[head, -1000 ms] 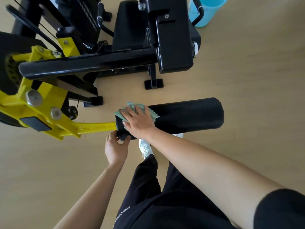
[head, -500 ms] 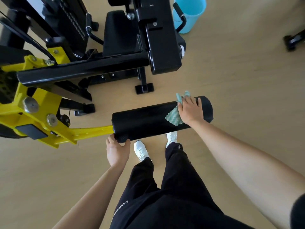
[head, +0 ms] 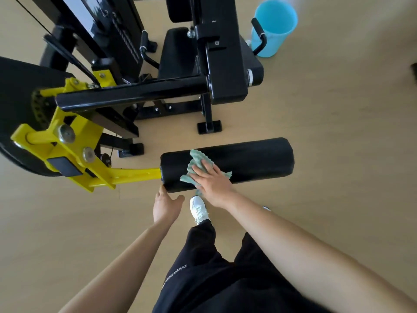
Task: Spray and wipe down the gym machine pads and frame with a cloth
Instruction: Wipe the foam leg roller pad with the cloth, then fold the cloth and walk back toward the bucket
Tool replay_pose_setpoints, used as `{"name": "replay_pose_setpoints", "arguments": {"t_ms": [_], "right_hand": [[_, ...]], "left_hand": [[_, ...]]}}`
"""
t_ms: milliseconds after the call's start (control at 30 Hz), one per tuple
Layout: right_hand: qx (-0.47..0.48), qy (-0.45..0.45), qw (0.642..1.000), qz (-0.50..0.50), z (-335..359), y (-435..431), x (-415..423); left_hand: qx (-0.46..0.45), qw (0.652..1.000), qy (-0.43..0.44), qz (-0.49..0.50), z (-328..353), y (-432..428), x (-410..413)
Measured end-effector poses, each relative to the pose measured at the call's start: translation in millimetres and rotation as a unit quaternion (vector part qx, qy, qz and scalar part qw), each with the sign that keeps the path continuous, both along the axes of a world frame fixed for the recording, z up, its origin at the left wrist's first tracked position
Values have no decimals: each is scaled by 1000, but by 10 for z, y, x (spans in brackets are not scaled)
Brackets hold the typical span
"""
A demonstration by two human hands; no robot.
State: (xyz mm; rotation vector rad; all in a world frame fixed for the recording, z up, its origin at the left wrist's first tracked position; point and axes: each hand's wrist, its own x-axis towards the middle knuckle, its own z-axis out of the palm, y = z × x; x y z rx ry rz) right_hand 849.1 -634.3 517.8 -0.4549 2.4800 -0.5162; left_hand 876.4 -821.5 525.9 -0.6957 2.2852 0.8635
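A black roller pad [head: 255, 160] lies crosswise on the end of a yellow lever arm [head: 126, 175] of the gym machine. My right hand [head: 212, 181] presses a green cloth [head: 197, 164] flat against the pad's left half, fingers spread and straight. My left hand [head: 167, 205] cups the pad's left end from below, thumb on the near side and fingers hidden under the pad. The black seat pad [head: 176, 53] and black frame tube [head: 135, 93] stand behind.
A light blue bucket [head: 273, 28] stands on the wooden floor at the back right, beside a black handle [head: 259, 35]. The machine's feet [head: 208, 127] rest on the floor just beyond the roller. My white shoe [head: 198, 208] is below the pad.
My right hand slid the cloth from the pad's left end to its right end and has come back toward the left half. My left hand stayed at the left end.
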Motion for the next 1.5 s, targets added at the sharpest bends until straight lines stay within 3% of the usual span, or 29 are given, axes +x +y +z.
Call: {"name": "replay_pose_setpoints", "arguments": {"t_ms": [167, 333, 400, 500, 600, 800, 1000, 1100, 1200, 1400, 1500], "right_hand": [[102, 70, 992, -2, -3, 944, 211], [104, 69, 976, -177, -33, 2034, 419], [56, 60, 958, -274, 24, 2337, 475], [-43, 2, 898, -437, 221, 2717, 490], [-150, -20, 836, -527, 424, 3150, 600], [-422, -94, 688, -583, 820, 3713, 916], [-512, -140, 624, -574, 1003, 4140, 766], [-502, -145, 634, -570, 1022, 4420, 515], [-433, -124, 686, -571, 998, 4762, 132], [-276, -84, 798, -529, 915, 5511, -859], [-274, -108, 804, -516, 978, 5748, -1337]], "left_hand": [[32, 999, -5, 13, 160, 332, 147], [91, 996, 3, -16, 368, 1131, 363], [116, 993, 11, -17, 453, 1532, 442], [146, 989, 23, -19, 575, 2155, 521], [178, 983, 36, -34, 686, 2795, 552], [240, 966, 52, -84, 940, 3794, 427], [309, 944, 26, -109, 954, 4433, 64], [325, 933, 39, -148, 884, 4740, -238], [326, 932, 50, -149, 813, 5084, -618], [323, 945, 57, -15, 747, 5677, -1702], [358, 931, 52, 41, 809, 5912, -2263]]}}
